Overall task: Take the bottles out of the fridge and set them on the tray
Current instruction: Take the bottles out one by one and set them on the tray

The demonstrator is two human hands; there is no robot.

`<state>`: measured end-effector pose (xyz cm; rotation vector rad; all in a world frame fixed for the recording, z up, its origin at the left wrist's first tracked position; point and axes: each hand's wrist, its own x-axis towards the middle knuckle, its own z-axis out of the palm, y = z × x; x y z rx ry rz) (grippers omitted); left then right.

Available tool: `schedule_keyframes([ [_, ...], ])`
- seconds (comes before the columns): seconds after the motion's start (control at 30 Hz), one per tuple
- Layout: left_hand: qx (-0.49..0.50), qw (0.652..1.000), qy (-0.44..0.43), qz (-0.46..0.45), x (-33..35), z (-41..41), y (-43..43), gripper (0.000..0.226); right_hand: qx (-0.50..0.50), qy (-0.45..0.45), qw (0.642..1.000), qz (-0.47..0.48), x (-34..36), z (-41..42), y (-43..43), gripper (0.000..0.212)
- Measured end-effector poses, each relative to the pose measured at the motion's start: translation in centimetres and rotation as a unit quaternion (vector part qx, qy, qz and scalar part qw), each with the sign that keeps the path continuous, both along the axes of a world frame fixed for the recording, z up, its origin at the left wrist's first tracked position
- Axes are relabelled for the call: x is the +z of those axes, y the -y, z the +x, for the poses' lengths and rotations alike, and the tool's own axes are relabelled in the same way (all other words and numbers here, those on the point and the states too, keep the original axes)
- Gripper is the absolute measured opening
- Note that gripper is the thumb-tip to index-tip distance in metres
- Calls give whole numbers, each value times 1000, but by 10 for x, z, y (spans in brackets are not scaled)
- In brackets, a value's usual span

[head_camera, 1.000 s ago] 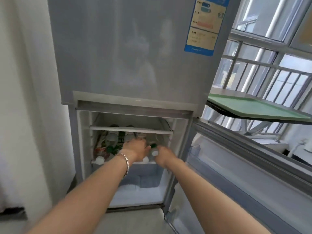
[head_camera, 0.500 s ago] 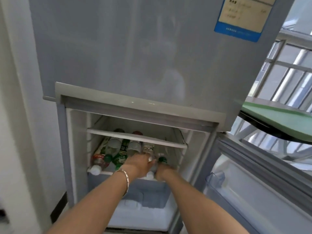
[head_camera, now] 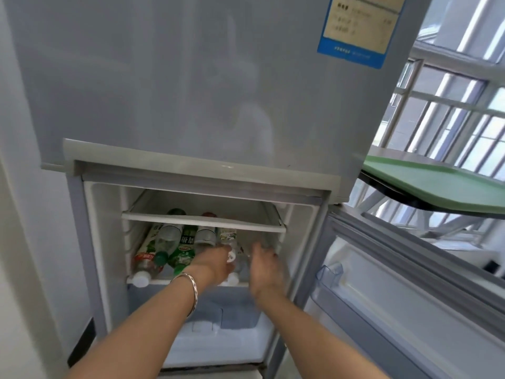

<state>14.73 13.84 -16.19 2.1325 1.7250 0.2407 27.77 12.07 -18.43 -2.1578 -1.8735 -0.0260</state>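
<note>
Several bottles lie on their sides on the lower shelf of the open fridge (head_camera: 103, 242): a red-labelled one with a white cap (head_camera: 142, 265), a green-labelled one (head_camera: 182, 250) and clear ones (head_camera: 169, 236). My left hand (head_camera: 216, 265) reaches in with its fingers curled over a clear white-capped bottle (head_camera: 229, 235). Just right of that bottle, my right hand (head_camera: 266, 268) is held open, palm facing left, gripping nothing. The green tray (head_camera: 442, 184) sits to the right on a dark table, above the open door.
The fridge door (head_camera: 410, 310) hangs open to the right, with a clear door bin (head_camera: 330, 273). A glass shelf (head_camera: 202, 221) spans the compartment just above the bottles. A bluish drawer (head_camera: 235, 307) sits below them. A barred window is behind the tray.
My right hand has let go of a green-capped bottle and opened, shifting a little to the right. The view has moved closer to the fridge. My left hand stays on the bottles.
</note>
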Motion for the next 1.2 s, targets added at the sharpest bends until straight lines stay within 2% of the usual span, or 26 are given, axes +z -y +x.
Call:
schedule_keyframes([
  [0.1, -21, 1000, 13, 7, 17, 0, 8, 46, 34, 3, 999, 31, 42, 2, 26, 42],
  [0.2, -49, 998, 26, 4, 42, 3, 28, 60, 98, 57, 994, 8, 81, 0, 53, 60],
  [0.37, -134, 990, 53, 12, 71, 11, 71, 66, 125, 56, 989, -58, 141, -2, 102, 49],
  [0.47, -175, 982, 74, 10, 96, 11, 92, 66, 129, 16, 988, -79, 173, 4, 122, 46],
  [0.57, -171, 977, 123, 40, 129, 10, 105, 68, 123, -29, 990, -58, 206, 16, 140, 56],
  [0.7, -179, 969, 153, 75, 172, 17, 121, 69, 99, -196, 975, 10, 244, 36, 171, 82],
  [0.8, -202, 955, 204, 79, 208, 25, 135, 60, 78, -257, 963, -36, 262, 57, 188, 83],
  [0.9, -220, 934, 258, 107, 246, 43, 149, 66, 87, -308, 940, -118, 267, 77, 205, 81],
  [0.93, -227, 928, 272, 116, 257, 52, 153, 71, 94, -326, 934, -114, 266, 82, 208, 76],
  [1.0, -235, 912, 315, 118, 277, 70, 160, 80, 95, -348, 932, -42, 265, 95, 208, 69],
  [1.1, -238, 883, 374, 158, 299, 98, 162, 89, 54, -369, 925, 70, 282, 123, 204, 87],
  [1.13, -234, 872, 400, 161, 303, 107, 160, 86, 50, -374, 922, 91, 290, 132, 203, 88],
  [1.2, -211, 855, 460, 114, 308, 126, 151, 69, 61, -387, 913, 112, 306, 150, 198, 63],
])
